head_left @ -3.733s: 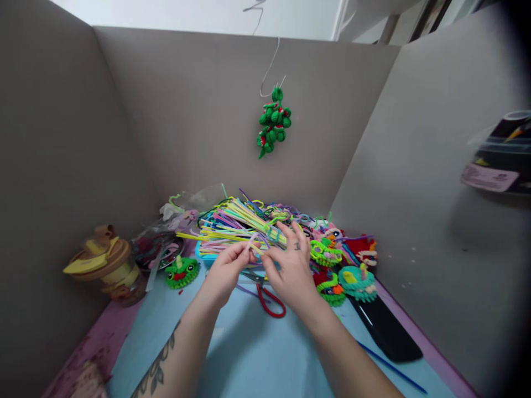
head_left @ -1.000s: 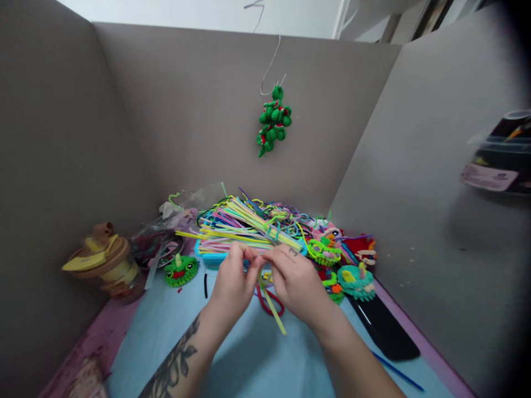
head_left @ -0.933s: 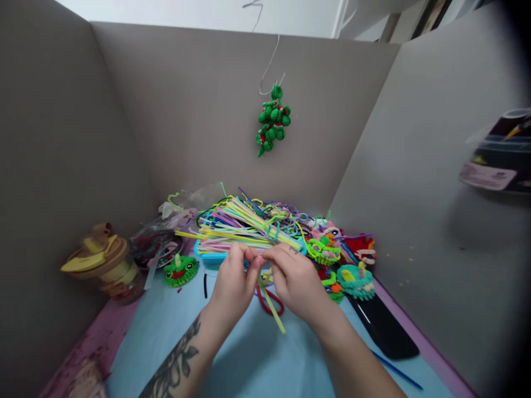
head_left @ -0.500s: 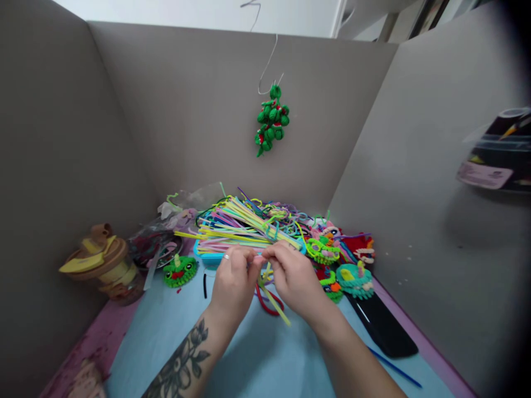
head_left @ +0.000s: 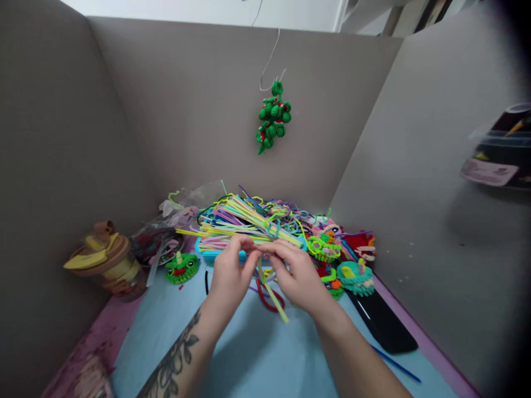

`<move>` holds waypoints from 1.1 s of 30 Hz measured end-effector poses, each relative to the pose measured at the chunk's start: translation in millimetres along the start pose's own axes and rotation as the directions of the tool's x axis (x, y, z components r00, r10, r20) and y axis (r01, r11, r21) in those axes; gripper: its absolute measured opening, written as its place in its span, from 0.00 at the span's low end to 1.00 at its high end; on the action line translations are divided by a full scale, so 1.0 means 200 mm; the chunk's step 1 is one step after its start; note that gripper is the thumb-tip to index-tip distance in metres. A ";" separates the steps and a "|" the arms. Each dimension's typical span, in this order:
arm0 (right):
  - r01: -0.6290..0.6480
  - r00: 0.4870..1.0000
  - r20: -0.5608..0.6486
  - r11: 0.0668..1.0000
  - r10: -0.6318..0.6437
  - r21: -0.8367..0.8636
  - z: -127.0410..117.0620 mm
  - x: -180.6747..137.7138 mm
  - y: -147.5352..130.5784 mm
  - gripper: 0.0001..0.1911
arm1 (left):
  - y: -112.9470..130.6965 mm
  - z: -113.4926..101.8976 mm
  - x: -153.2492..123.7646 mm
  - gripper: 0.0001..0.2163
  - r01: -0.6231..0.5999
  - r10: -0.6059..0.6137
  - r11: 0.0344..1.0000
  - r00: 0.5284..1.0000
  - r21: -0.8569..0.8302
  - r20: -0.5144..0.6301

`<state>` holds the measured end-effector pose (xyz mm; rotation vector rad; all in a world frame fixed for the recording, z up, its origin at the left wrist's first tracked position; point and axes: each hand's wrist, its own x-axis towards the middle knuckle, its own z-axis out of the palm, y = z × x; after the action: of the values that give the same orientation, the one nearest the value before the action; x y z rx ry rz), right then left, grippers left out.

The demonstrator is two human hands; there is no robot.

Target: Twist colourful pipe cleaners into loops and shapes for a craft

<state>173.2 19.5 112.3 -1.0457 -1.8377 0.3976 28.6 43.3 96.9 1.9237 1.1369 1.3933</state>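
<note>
My left hand and my right hand meet fingertip to fingertip in front of the blue tray. Both are closed in a pinch, and what lies right between the fingertips is too small and covered to make out. A yellow pipe cleaner hangs down from beside the right fingertips. Below the hands, a red pipe cleaner loop lies on the blue mat. Many pastel and yellow pipe cleaners are heaped in the tray behind.
On the left are a green fuzzy creature and a lidded cup. To the right lie colourful fuzzy creatures, a teal one, a black flat object and a blue pipe cleaner. A green ornament hangs ahead.
My left hand has turned slightly, its index finger now arched higher. The pink bit seen between the fingertips is now hidden. The view has shifted a little.
</note>
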 end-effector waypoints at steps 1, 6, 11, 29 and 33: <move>-0.019 1.000 -0.016 0.999 0.020 0.026 0.01 0.00 0.01 0.14 | -0.01 0.00 0.01 0.07 0.058 -0.054 0.995 0.997 -0.077 0.051; -0.196 0.973 -0.089 0.963 0.215 0.184 0.03 0.02 0.10 0.11 | -0.07 0.01 0.06 0.09 0.290 -0.208 0.916 0.935 -0.278 0.288; -0.288 0.927 -0.120 0.877 0.356 0.384 0.00 0.05 0.19 0.13 | -0.14 0.00 0.08 0.09 0.547 -0.428 0.576 0.835 -0.608 0.345; -0.570 0.774 0.355 0.333 0.525 0.751 0.09 0.07 0.22 0.16 | -0.14 -0.01 0.07 0.07 0.644 -0.415 0.510 0.765 -0.571 0.493; -0.592 0.777 0.376 0.385 0.504 0.708 0.11 0.06 0.24 0.16 | -0.14 -0.02 0.07 0.12 0.642 -0.379 0.594 0.755 -0.485 0.536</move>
<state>175.9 59.2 77.6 -0.9291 -1.0519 1.5707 17.2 68.6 83.4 1.1314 0.7763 0.8491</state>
